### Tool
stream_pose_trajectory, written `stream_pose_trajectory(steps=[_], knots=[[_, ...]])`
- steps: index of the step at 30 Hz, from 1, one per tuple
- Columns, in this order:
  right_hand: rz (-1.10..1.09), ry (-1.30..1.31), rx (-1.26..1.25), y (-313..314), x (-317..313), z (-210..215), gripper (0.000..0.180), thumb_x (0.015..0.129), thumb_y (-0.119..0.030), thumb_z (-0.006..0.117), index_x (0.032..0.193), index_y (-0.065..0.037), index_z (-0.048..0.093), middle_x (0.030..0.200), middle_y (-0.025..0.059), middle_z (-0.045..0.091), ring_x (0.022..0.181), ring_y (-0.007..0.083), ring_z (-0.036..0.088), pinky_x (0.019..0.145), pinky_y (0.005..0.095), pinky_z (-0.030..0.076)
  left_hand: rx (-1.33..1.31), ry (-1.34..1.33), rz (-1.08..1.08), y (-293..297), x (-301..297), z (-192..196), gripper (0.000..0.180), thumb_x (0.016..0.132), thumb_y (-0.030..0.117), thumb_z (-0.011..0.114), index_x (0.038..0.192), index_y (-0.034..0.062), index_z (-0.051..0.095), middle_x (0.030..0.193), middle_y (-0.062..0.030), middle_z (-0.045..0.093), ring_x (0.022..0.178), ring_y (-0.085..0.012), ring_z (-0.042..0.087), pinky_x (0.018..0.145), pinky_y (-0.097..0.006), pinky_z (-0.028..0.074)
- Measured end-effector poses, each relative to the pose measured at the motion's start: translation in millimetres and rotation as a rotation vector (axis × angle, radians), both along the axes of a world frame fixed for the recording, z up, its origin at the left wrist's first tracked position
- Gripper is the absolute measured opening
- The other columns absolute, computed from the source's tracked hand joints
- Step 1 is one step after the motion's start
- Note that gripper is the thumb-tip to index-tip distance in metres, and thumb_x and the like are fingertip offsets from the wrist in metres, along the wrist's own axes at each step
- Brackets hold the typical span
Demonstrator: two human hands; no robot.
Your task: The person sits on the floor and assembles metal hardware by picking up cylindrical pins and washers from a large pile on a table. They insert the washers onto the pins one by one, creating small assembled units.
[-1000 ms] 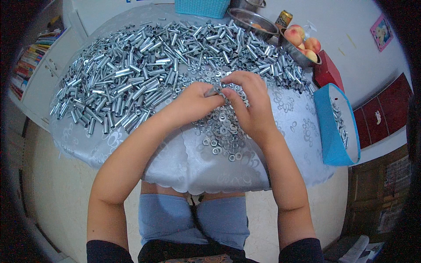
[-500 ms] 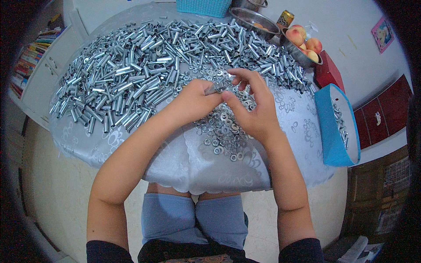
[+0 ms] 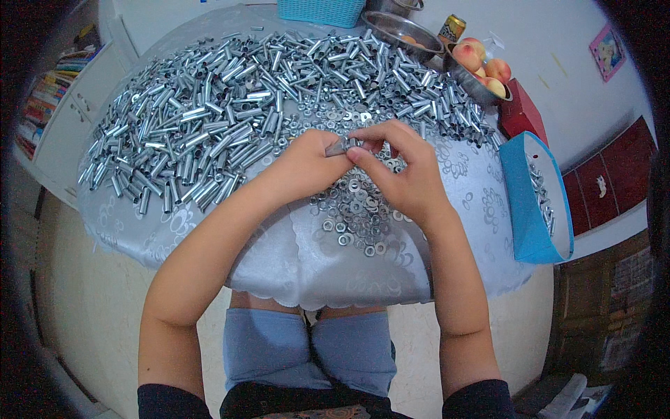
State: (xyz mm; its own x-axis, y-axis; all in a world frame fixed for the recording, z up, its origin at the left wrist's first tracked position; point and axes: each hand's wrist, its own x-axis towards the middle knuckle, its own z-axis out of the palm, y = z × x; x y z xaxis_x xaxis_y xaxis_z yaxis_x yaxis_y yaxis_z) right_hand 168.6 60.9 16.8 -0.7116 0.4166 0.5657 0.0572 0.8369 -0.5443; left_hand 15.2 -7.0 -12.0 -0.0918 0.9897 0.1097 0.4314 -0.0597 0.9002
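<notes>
My left hand (image 3: 310,164) is closed around a short silvery metal tube (image 3: 336,149), whose end sticks out to the right between thumb and fingers. At that end, the thumb and index finger of my right hand (image 3: 408,174) pinch together over small shiny metal; whether a nut or washer is there I cannot make out. Below and between the hands lie loose nuts and washers (image 3: 359,209), spread on the cloth. Beyond them, a large heap of short metal tubes (image 3: 209,112) covers the table's far and left parts.
A silvery patterned cloth (image 3: 279,258) covers the round table. At the right edge stands a blue fabric box (image 3: 520,202) with metal pieces inside. Farther back are a red box (image 3: 523,115), a bowl of peaches (image 3: 481,87), a steel bowl (image 3: 384,31), a can (image 3: 452,28) and a turquoise basket (image 3: 321,12).
My right thumb and index finger, apart before, have come together at the tube's end. The fingers have moved slightly down and left. My left hand keeps its grip, nearly still.
</notes>
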Motion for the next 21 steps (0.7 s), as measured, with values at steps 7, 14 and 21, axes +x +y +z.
stream_pose_trajectory(steps=[7, 14, 21], knots=[[-0.04, 0.008, -0.026, -7.4, -1.5, 5.6, 0.023, 0.073, -0.016, 0.065, 0.09, -0.002, 0.057, 0.075, 0.0101, 0.057, 0.067, 0.0203, 0.055, 0.063, 0.0301, 0.044, 0.077, 0.024, -0.008, 2.5, -3.3, -6.9, 0.025, 0.078, 0.023, 0.056, 0.07, -0.0007, 0.054, 0.057, -0.0044, 0.052, 0.057, -0.0092, 0.043, 0.049, -0.03, 0.036], [0.001, -0.043, -0.028, -0.9, 1.9, 1.2, 0.025, 0.073, -0.018, 0.064, 0.092, -0.003, 0.056, 0.073, 0.0093, 0.057, 0.066, 0.0195, 0.054, 0.061, 0.0297, 0.044, -0.007, 0.062, -0.003, -1.3, -0.7, 1.6, 0.026, 0.078, 0.022, 0.056, 0.063, 0.0013, 0.049, 0.054, -0.001, 0.046, 0.054, -0.0084, 0.039, 0.047, -0.031, 0.034], [-0.034, -0.065, -0.041, -8.8, 2.9, 8.9, 0.021, 0.071, -0.017, 0.064, 0.086, -0.004, 0.056, 0.068, 0.0066, 0.055, 0.065, 0.0211, 0.053, 0.06, 0.0299, 0.043, 0.03, 0.019, -0.011, 1.3, -0.4, -6.3, 0.022, 0.076, 0.016, 0.058, 0.062, 0.0021, 0.049, 0.053, 0.0, 0.045, 0.054, -0.0081, 0.039, 0.046, -0.03, 0.033]])
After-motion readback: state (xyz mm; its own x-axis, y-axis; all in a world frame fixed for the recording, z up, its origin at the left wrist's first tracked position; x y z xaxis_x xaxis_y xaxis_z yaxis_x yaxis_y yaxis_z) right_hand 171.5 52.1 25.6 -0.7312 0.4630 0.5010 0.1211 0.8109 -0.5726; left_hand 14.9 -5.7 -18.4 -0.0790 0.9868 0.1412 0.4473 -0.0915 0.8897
